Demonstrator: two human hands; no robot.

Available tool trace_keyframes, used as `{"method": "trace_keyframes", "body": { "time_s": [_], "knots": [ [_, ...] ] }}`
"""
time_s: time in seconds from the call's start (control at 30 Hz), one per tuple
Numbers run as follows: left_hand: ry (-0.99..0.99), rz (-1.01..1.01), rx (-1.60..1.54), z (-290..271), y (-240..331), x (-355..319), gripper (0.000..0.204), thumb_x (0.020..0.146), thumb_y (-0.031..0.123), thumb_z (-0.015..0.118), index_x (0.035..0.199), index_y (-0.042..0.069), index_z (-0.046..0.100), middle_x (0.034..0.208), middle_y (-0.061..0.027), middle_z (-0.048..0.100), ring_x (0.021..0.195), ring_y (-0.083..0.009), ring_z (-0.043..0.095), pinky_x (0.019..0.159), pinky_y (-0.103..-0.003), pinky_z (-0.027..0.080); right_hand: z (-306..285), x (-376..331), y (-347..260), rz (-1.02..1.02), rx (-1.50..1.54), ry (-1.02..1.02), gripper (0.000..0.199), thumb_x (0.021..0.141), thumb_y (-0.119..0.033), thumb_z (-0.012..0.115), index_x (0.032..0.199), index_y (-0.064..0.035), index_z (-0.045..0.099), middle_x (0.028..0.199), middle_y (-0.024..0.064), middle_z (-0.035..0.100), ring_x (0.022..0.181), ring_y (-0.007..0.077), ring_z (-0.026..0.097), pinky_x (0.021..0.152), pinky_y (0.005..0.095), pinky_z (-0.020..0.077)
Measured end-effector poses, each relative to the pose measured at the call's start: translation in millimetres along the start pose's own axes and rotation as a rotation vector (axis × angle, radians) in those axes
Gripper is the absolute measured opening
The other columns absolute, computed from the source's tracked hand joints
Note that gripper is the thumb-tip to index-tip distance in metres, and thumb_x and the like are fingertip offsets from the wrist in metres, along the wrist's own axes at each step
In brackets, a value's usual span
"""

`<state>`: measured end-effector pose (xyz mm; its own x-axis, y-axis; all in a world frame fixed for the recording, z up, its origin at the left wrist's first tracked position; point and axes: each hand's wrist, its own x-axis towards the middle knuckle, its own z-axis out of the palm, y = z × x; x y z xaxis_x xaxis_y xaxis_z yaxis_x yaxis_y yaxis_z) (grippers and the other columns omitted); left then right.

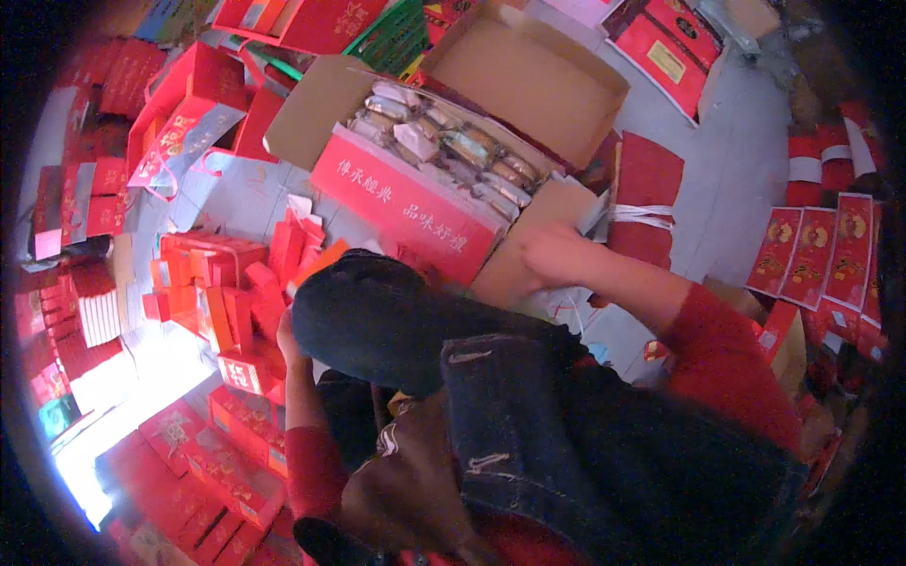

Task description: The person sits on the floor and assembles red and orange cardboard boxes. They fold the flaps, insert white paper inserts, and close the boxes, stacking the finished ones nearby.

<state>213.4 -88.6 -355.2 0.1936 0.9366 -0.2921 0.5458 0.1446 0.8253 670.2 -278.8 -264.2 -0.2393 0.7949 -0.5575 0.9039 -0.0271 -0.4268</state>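
A large open carton [406, 203] with a red printed side stands on the floor in front of me, full of small wrapped packets [453, 146]. My right hand [557, 255] is over the carton's brown right flap [514, 259]. Its fingers are blurred, so whether they grip the flap does not show. My left hand [287, 335] is low beside my bent knee, next to a heap of small red and orange boxes [226, 307]. The knee hides most of its fingers, and I cannot make out anything in them.
Red gift bags [184, 127] stand at the far left, by a green crate [389, 42]. A tied red bundle [646, 203] lies right of the carton. Red printed packages [802, 250] line the right, and stacked red boxes [203, 462] fill the near left. Grey tiled floor [722, 160] shows between.
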Motion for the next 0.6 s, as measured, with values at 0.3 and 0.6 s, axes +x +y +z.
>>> {"method": "trace_keyframes", "body": {
  "time_s": [0.3,0.6],
  "knots": [
    [-0.091,0.046,-0.113,5.5,33.6,3.4,0.013,0.080,0.008,0.058,0.089,0.000,0.060,0.080,-0.0069,0.065,0.076,-0.0141,0.059,0.067,-0.029,0.047,98.3,86.4,23.1,0.099,0.488,0.683,0.029,0.079,-0.029,0.061,0.089,-0.0013,0.059,0.091,0.0202,0.058,0.090,0.0370,0.056,0.079,0.0421,0.0460],
    [0.157,0.123,0.379,-29.9,106.5,-6.7,0.023,0.084,0.015,0.057,0.099,-0.001,0.062,0.085,-0.0116,0.066,0.079,-0.0175,0.062,0.073,-0.030,0.048,44.5,120.0,-42.5,0.038,0.506,0.333,0.041,0.080,-0.032,0.058,0.108,-0.0020,0.055,0.104,0.0224,0.053,0.092,0.0365,0.058,0.079,0.0467,0.0473]
  ]
}}
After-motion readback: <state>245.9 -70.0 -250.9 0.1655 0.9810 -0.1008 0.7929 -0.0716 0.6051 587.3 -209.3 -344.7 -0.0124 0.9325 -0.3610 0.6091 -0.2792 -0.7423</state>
